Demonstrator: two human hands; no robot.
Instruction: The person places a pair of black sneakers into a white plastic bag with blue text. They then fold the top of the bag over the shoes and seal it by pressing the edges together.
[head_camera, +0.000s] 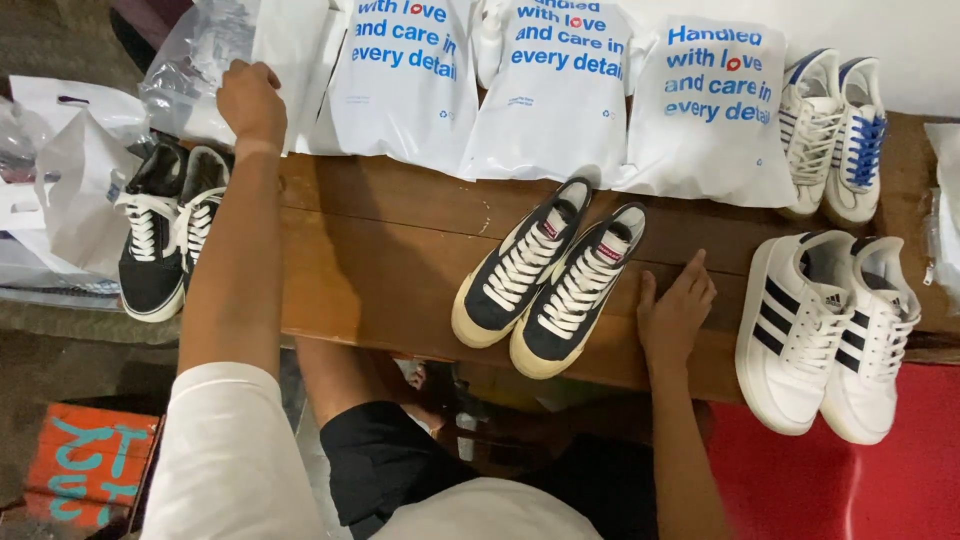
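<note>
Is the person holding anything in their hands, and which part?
The left hand touches the edge of a white plastic bag; whether it grips it cannot be told. The right hand lies flat on the wooden table, holding nothing.

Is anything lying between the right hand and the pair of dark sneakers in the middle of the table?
Nothing visible. The right hand rests flat on the brown wooden table, right beside the pair of dark canvas sneakers with white laces; only bare wood separates them.

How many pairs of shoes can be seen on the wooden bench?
4: a black pair at the left end, a navy pair in the middle, a white striped pair at the right, a white pair behind it. Bags might hide more.
</note>
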